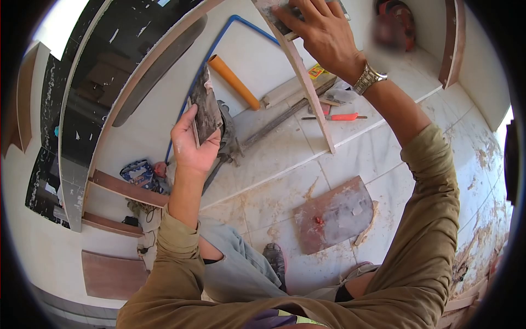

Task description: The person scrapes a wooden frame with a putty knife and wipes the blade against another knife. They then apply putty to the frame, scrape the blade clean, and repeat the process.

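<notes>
My left hand (194, 140) is closed around a dirty grey scraper plate (207, 104), held upright at the left of centre. At the top, my right hand (323, 33), with a metal watch (370, 78) on the wrist, presses a flat grey tool (282, 17) against the upper end of a narrow wooden strip (309, 90). The fingers of that hand are bent over the tool. The strip runs down from it to the white ledge.
On the ledge lie an orange tube (234, 82), a blue bent pipe (211, 48), a long dark bar (274, 123) and a red-handled tool (344, 117). A smeared brown board (334, 215) rests on the tiled floor near my feet. Black-faced panels (109, 71) stand at left.
</notes>
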`<state>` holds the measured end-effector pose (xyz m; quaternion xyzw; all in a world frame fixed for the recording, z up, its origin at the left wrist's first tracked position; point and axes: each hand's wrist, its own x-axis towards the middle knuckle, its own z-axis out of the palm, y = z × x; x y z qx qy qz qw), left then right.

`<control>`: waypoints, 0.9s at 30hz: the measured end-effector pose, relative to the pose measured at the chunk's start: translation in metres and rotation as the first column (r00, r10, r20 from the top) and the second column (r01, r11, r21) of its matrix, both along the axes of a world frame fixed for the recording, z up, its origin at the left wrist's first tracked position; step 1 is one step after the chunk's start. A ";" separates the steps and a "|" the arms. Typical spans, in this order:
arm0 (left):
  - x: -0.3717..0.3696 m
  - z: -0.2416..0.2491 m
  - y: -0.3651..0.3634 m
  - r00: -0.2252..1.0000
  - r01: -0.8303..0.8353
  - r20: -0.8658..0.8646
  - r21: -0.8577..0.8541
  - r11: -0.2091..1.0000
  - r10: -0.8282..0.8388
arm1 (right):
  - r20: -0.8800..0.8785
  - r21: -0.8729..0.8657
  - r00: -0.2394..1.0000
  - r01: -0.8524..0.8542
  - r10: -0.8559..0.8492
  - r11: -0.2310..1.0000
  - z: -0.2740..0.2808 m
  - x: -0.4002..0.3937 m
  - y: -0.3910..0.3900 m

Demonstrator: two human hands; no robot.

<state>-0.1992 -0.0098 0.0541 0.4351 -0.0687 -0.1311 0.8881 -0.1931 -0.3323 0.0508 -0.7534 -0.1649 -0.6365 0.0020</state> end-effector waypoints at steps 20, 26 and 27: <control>-0.017 -0.003 -0.017 0.995 -0.016 -0.098 0.076 0.997 0.023 | 0.049 -0.045 0.994 0.100 -0.098 0.994 -0.022 0.001 -0.017; -0.029 0.002 -0.021 0.995 -0.032 -0.093 0.080 0.996 0.040 | -0.130 -0.147 0.980 0.130 -0.149 0.981 -0.059 -0.007 -0.014; -0.029 0.000 -0.020 0.995 -0.026 -0.097 0.091 0.996 0.035 | -0.200 -0.100 0.975 0.081 -0.100 0.992 -0.068 -0.011 -0.012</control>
